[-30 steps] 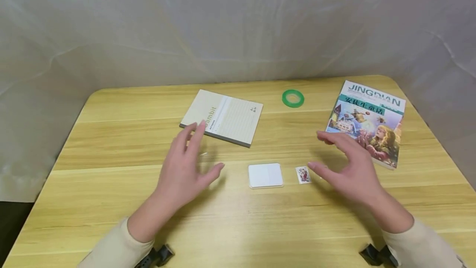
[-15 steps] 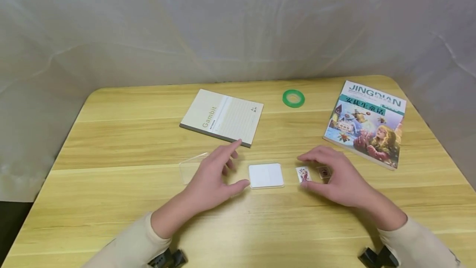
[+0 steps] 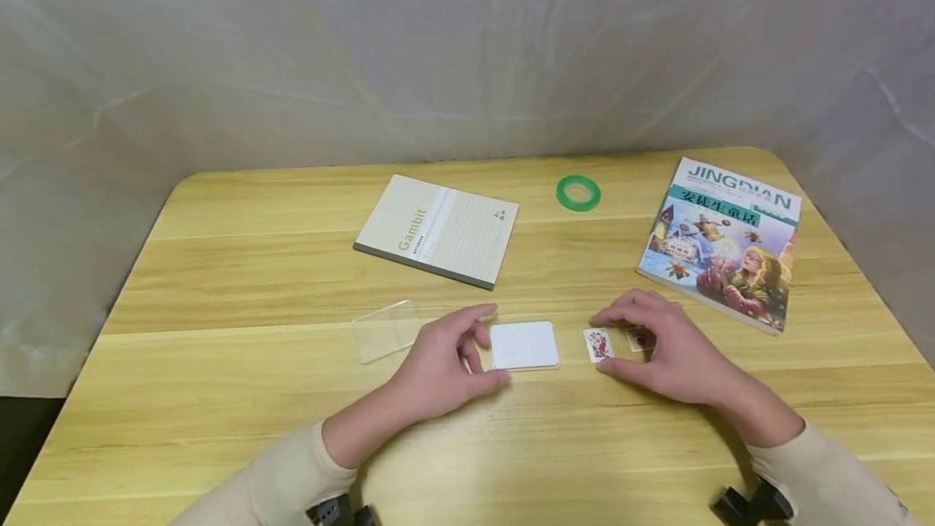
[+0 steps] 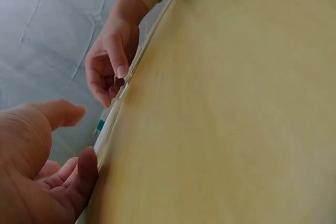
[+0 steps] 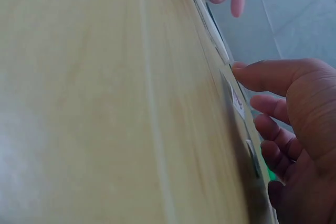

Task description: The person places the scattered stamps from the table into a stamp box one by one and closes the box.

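In the head view, a white rectangular card (image 3: 523, 345) with a clear border lies flat on the table. My left hand (image 3: 441, 368) is at its left side, thumb and fingers apart, fingertips right by its edge. A small white card with a printed figure (image 3: 598, 344) lies to the right. My right hand (image 3: 661, 347) curves loosely near it, thumb tip at its lower right corner and index finger at its upper edge. Partly hidden under that hand is a small clear square (image 3: 639, 338) with a dark mark. The right wrist view shows a gap between thumb and fingers (image 5: 275, 135).
A clear rectangular plate (image 3: 385, 333) lies left of my left hand. Behind are a beige notebook (image 3: 438, 231), a roll of green tape (image 3: 578, 193) and an illustrated book (image 3: 719, 243) at the right. A grey sheet (image 3: 467, 55) hangs behind the table's back edge.
My left hand has moved right and forward to the white card, uncovering the clear plate. The right hand has lowered and shifted left to the small printed card. The cards have stayed in place.
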Tool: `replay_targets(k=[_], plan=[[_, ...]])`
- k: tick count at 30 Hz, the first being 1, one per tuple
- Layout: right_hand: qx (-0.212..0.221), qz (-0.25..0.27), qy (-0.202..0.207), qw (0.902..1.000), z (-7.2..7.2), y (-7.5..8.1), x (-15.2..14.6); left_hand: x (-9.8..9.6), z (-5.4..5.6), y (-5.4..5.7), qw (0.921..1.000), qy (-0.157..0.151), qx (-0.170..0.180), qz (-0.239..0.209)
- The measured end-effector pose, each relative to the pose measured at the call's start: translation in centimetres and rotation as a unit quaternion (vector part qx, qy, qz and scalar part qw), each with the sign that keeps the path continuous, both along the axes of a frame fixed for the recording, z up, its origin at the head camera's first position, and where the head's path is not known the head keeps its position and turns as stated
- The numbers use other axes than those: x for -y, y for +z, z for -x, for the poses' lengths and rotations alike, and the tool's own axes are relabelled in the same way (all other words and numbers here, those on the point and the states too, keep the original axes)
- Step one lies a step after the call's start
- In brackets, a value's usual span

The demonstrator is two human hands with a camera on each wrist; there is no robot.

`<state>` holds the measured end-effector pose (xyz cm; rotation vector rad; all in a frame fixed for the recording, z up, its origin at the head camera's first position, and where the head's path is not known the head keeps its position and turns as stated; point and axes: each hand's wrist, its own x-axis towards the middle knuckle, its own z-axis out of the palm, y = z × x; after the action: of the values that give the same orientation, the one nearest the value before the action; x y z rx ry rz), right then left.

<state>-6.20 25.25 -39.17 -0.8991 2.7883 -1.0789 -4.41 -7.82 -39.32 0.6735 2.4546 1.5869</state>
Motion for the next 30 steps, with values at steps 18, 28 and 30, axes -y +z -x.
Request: replay_targets(k=[18,28,30], plan=[[-0.001,-0.010,0.013,0.9999,0.30,-0.47,-0.45,-0.35,0.29,-0.81,0.9986,0.019,-0.006,0.049],[-0.006,-0.009,0.009,0.9999,0.28,-0.59,-0.51,-0.25,0.66,-0.79,0.9977,0.003,-0.014,0.067],[-0.005,-0.008,0.009,0.9999,0.29,-0.63,-0.53,-0.21,0.72,-0.77,0.9978,0.000,-0.012,0.065]])
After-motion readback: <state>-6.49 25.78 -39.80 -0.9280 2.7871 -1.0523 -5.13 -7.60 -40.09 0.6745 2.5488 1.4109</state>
